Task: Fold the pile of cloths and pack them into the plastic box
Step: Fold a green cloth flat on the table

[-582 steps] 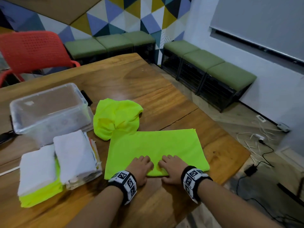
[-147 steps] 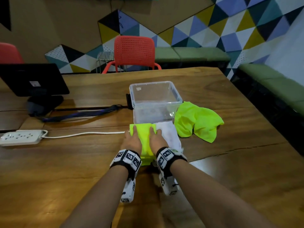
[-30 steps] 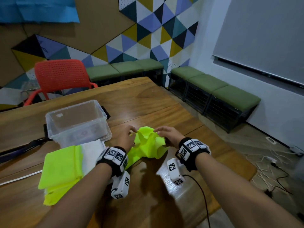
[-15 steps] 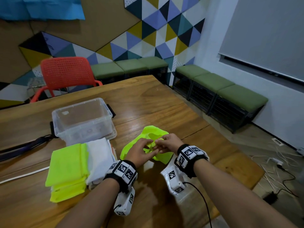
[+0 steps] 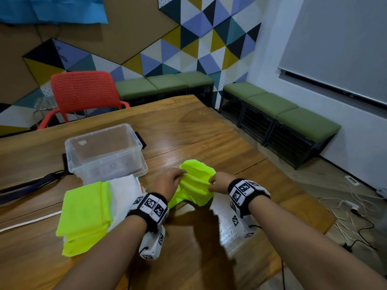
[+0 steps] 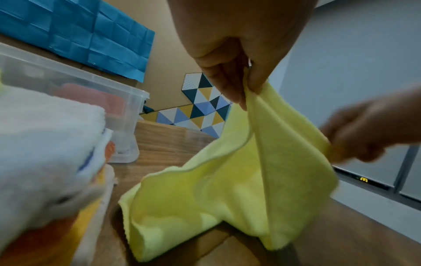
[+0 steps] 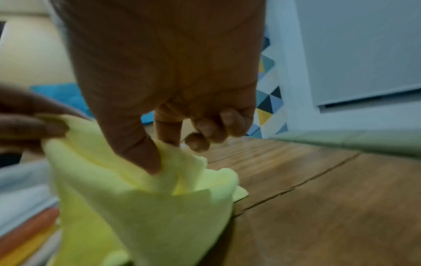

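Note:
A crumpled neon-yellow cloth (image 5: 195, 185) hangs between both hands just above the wooden table (image 5: 188, 126). My left hand (image 5: 170, 181) pinches its left edge, thumb against fingers (image 6: 227, 84). My right hand (image 5: 218, 183) pinches the cloth's right edge (image 7: 157, 162). The cloth (image 6: 227, 189) droops onto the table below. A clear plastic box (image 5: 104, 149) stands empty behind and to the left. In front of the box lie folded cloths: a neon-yellow stack (image 5: 83, 214) and a white one (image 5: 123, 191).
A red chair (image 5: 83, 95) stands at the table's far side. Green benches (image 5: 278, 109) line the walls. A dark strap and a white cable (image 5: 27, 221) lie at the left. The table's right edge (image 5: 310, 197) drops to a floor with cables.
My hands, close together on the bunched cloth half a second ago, have moved apart and lifted it, stretching its top edge between them.

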`<state>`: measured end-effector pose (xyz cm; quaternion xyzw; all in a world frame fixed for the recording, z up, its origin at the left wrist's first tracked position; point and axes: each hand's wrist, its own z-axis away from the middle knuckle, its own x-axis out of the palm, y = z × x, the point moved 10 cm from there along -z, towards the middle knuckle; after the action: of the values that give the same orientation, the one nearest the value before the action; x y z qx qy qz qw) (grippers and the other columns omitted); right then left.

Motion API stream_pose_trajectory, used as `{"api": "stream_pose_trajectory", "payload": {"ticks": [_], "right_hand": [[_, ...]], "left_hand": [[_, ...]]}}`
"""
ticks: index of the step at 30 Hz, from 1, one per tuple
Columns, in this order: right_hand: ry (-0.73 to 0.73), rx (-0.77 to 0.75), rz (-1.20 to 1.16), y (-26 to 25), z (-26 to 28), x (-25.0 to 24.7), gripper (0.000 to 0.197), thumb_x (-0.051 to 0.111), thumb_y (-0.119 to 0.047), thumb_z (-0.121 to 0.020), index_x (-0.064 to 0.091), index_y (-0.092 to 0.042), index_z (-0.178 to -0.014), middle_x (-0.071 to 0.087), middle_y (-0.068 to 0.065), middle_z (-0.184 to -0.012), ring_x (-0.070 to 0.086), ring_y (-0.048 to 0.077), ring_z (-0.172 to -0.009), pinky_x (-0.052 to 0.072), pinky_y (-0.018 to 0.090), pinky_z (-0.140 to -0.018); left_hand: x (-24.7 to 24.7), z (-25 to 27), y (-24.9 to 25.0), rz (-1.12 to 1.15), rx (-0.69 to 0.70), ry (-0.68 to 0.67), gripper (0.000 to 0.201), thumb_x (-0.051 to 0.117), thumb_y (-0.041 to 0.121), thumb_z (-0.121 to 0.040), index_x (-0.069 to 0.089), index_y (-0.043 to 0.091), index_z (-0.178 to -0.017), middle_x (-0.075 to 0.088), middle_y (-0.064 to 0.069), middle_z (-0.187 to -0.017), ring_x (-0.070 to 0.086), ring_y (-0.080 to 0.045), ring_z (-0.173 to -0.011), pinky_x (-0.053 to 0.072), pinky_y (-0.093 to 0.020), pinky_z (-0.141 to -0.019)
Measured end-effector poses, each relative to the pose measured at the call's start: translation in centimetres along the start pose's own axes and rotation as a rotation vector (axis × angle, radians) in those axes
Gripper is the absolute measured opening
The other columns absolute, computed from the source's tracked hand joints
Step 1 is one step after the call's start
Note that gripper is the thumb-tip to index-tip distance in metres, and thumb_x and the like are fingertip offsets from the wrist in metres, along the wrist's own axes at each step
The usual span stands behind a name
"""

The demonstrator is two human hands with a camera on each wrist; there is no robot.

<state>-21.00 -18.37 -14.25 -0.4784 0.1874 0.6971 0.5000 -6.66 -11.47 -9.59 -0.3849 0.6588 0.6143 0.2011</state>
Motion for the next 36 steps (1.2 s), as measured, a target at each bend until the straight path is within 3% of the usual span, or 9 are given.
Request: {"api": "stream_pose_trajectory", "payload": {"ticks": [4, 8, 12, 15, 19, 25, 27, 30, 36], "right_hand": [[-0.057, 0.182, 0.27, 2.2, 0.2, 1.6, 0.022, 0.047, -0.022, -0.094, 0.06, -0.009, -0.106, 0.06, 0.008, -0.096, 0.052, 0.024, -0.077, 0.044, 0.034, -0.075], [0.088, 0.204, 0.176, 1.8, 0.2, 0.1, 0.021, 0.042, -0.02, -0.095, 0.057, -0.011, -0.107, 0.053, 0.011, -0.108, 0.058, 0.028, -0.096, 0.046, 0.036, -0.079], [0.32, 0.084, -0.024, 0.5, 0.9, -4.2, 0.019, 0.046, -0.02, -0.093, 0.056, -0.009, -0.081, 0.051, 0.005, -0.071, 0.054, 0.026, -0.074, 0.04, 0.028, -0.063], [0.483, -0.029, -0.125, -0.6, 2.3, -9.0, 0.021, 0.048, -0.018, -0.094, 0.064, -0.005, -0.091, 0.06, 0.011, -0.08, 0.059, 0.031, -0.082, 0.042, 0.03, -0.064], [0.785, -0.189, -0.276, -1.8, 6.3, -16.5, 0.024, 0.055, -0.016, -0.091, 0.066, -0.006, -0.11, 0.064, 0.016, -0.111, 0.059, 0.031, -0.103, 0.046, 0.036, -0.085], [1.347, -0.401, -0.265, -4.3, 18.5, -25.8, 0.021, 0.053, -0.014, -0.09, 0.066, -0.005, -0.103, 0.06, 0.013, -0.102, 0.047, 0.015, -0.079, 0.035, 0.025, -0.069], [1.246, -0.357, -0.133, -5.2, 18.1, -26.6, 0.019, 0.048, -0.017, -0.093, 0.065, -0.006, -0.092, 0.056, 0.013, -0.093, 0.044, 0.015, -0.078, 0.032, 0.026, -0.064], [0.808, -0.196, 0.116, -4.7, 13.0, -23.7, 0.021, 0.049, -0.019, -0.094, 0.065, -0.01, -0.084, 0.062, 0.014, -0.087, 0.055, 0.03, -0.081, 0.039, 0.03, -0.061], [0.785, -0.148, 0.009, -2.5, 12.2, -21.9, 0.024, 0.054, -0.02, -0.092, 0.062, -0.012, -0.114, 0.065, 0.015, -0.106, 0.06, 0.033, -0.097, 0.049, 0.038, -0.08]], "left_hand": [[-1.5, -0.2, 0.0, -0.093, 0.03, 0.023, 0.027, 0.051, 0.004, -0.092, 0.066, 0.012, -0.113, 0.065, -0.008, -0.119, 0.059, -0.025, -0.11, 0.042, -0.029, -0.092], [-2.4, -0.4, -1.9, -0.176, -0.087, 0.04, 0.031, 0.046, 0.008, -0.094, 0.056, 0.018, -0.122, 0.063, -0.008, -0.121, 0.058, -0.029, -0.108, 0.046, -0.036, -0.088], [-4.7, -0.8, -3.7, -0.192, -0.202, 0.084, 0.033, 0.044, 0.012, -0.097, 0.05, 0.013, -0.129, 0.061, -0.017, -0.121, 0.058, -0.035, -0.109, 0.046, -0.04, -0.088], [-7.3, -2.4, -1.9, -0.217, -0.113, 0.144, 0.029, 0.044, 0.01, -0.096, 0.06, 0.01, -0.12, 0.064, -0.019, -0.116, 0.059, -0.035, -0.105, 0.046, -0.04, -0.086], [-13.2, -3.9, 3.1, -0.052, -0.003, 0.309, 0.031, 0.044, 0.002, -0.093, 0.062, 0.005, -0.118, 0.064, -0.02, -0.116, 0.058, -0.034, -0.108, 0.045, -0.038, -0.09], [-22.4, -0.7, 12.7, 0.083, 0.291, 0.654, 0.044, 0.037, -0.011, -0.085, 0.058, 0.002, -0.121, 0.062, -0.018, -0.118, 0.057, -0.023, -0.107, 0.038, -0.024, -0.09], [-22.4, -1.5, 12.6, 0.083, 0.273, 0.619, 0.043, 0.037, -0.009, -0.087, 0.057, 0.003, -0.123, 0.061, -0.018, -0.119, 0.057, -0.022, -0.106, 0.04, -0.026, -0.09], [-18.7, -3.3, 9.6, 0.043, 0.107, 0.381, 0.036, 0.041, -0.004, -0.091, 0.059, 0.004, -0.121, 0.061, -0.02, -0.121, 0.056, -0.03, -0.113, 0.042, -0.032, -0.095], [-16.8, -3.5, 7.2, 0.139, 0.058, 0.372, 0.023, 0.046, 0.006, -0.094, 0.059, 0.001, -0.113, 0.063, -0.018, -0.113, 0.057, -0.03, -0.107, 0.042, -0.031, -0.088]]}}
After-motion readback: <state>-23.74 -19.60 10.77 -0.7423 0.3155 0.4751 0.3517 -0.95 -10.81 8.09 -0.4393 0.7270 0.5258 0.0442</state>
